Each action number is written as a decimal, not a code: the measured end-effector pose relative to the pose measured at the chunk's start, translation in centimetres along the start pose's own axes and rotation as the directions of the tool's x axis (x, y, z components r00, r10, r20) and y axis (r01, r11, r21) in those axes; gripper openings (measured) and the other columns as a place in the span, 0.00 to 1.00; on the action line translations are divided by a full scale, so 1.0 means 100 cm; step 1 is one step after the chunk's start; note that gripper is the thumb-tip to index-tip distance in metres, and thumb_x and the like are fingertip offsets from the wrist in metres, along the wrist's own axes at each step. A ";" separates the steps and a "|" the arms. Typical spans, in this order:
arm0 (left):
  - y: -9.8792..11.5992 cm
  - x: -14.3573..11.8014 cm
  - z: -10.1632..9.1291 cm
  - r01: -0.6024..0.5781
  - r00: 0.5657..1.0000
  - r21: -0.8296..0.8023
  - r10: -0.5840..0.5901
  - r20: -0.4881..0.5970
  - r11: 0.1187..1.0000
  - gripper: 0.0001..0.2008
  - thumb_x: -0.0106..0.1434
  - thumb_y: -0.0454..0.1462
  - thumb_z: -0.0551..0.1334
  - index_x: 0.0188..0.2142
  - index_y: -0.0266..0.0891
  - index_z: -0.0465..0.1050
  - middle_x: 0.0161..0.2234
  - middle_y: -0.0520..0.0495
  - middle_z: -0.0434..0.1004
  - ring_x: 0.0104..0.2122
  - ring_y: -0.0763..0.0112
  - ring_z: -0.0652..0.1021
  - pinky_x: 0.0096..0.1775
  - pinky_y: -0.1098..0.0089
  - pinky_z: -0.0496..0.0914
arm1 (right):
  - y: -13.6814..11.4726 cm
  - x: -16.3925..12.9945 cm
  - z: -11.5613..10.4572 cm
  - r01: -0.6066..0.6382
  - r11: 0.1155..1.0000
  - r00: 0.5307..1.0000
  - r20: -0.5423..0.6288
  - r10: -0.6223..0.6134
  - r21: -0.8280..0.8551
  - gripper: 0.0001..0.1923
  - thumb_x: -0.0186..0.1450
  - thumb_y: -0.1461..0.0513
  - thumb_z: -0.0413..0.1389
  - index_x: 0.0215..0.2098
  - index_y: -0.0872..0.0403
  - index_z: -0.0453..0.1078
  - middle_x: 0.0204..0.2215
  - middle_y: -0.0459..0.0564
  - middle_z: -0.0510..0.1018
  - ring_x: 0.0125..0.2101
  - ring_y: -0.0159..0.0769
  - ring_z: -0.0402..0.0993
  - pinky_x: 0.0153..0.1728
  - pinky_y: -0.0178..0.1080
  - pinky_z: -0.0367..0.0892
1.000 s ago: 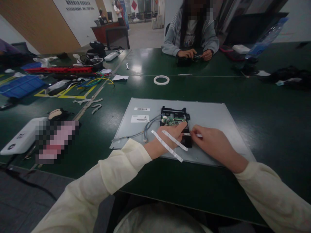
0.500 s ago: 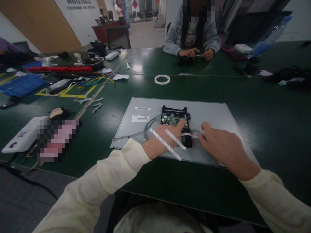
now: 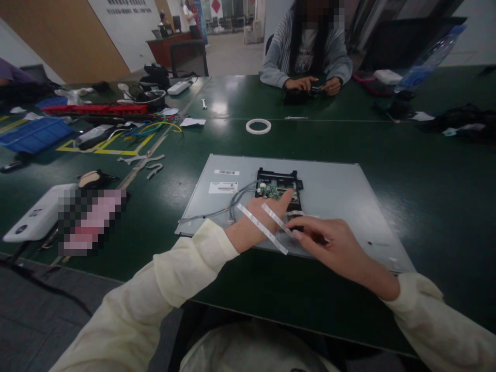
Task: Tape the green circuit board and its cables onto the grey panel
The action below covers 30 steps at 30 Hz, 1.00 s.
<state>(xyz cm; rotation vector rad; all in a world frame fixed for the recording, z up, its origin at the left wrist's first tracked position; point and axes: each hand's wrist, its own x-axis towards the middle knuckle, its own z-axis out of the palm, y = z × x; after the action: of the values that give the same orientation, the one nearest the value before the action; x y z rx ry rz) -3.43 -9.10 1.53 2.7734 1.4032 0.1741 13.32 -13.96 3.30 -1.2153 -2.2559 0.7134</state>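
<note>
A grey metal panel [image 3: 341, 191] lies flat on the green table [image 3: 426, 170]. On it sits a black housing [image 3: 278, 176] with a small green circuit board [image 3: 271, 191] and grey cables [image 3: 237, 199]. My left hand [image 3: 259, 222] rests on the panel with its index fingertip on the board. Two white tape strips [image 3: 261, 228] are stuck across its back. My right hand [image 3: 329, 245] reaches in from the right, and its fingertips touch the near end of the shorter strip. Whether they pinch it is hidden. A short piece of tape [image 3: 296, 213] lies across the housing.
A white tape roll [image 3: 258, 126] lies beyond the panel. At the left are a white device [image 3: 34, 219], a blue tray [image 3: 33, 135], a red bar [image 3: 93, 110] and coloured wires [image 3: 155, 128]. A person in a grey hoodie [image 3: 306, 49] works across the table. A plastic bottle [image 3: 424, 59] stands far right.
My right hand has left the tape piece on the housing. It drew back to the right, then came left to the strip on my left hand. The left hand stayed put.
</note>
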 end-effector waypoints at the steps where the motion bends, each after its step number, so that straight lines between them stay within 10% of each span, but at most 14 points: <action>1: 0.000 0.000 0.000 -0.003 1.000 -0.005 0.003 0.006 1.000 0.24 0.66 0.38 0.50 0.59 0.36 0.49 0.23 0.50 0.74 0.25 0.64 0.78 0.25 0.70 0.68 | -0.002 0.000 0.003 -0.033 0.997 0.999 0.043 0.031 0.067 0.14 0.65 0.58 0.49 0.39 0.55 0.73 0.21 0.45 0.73 0.18 0.26 0.63 0.20 0.30 0.55; 19: 0.000 0.000 0.001 0.013 0.999 -0.005 -0.013 0.037 1.000 0.25 0.63 0.36 0.53 0.59 0.35 0.50 0.24 0.50 0.74 0.26 0.64 0.78 0.26 0.70 0.68 | -0.011 0.001 0.012 -0.287 0.884 0.926 0.344 0.157 0.370 0.16 0.62 0.53 0.54 0.29 0.58 0.73 0.14 0.40 0.58 0.16 0.23 0.50 0.17 0.29 0.45; 30: 0.000 -0.005 0.003 -0.048 0.998 -0.032 0.046 -0.047 0.998 0.23 0.65 0.38 0.52 0.58 0.34 0.52 0.26 0.47 0.75 0.27 0.65 0.78 0.27 0.70 0.68 | -0.003 0.000 -0.013 -0.230 0.650 0.973 0.164 0.161 0.724 0.17 0.59 0.51 0.57 0.24 0.56 0.68 0.13 0.40 0.56 0.13 0.22 0.48 0.14 0.30 0.42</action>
<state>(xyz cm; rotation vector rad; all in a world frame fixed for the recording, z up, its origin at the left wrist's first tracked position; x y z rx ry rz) -3.70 -9.47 1.22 2.7942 1.3326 0.2626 13.92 -13.78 4.45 -1.0025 -1.5784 1.6029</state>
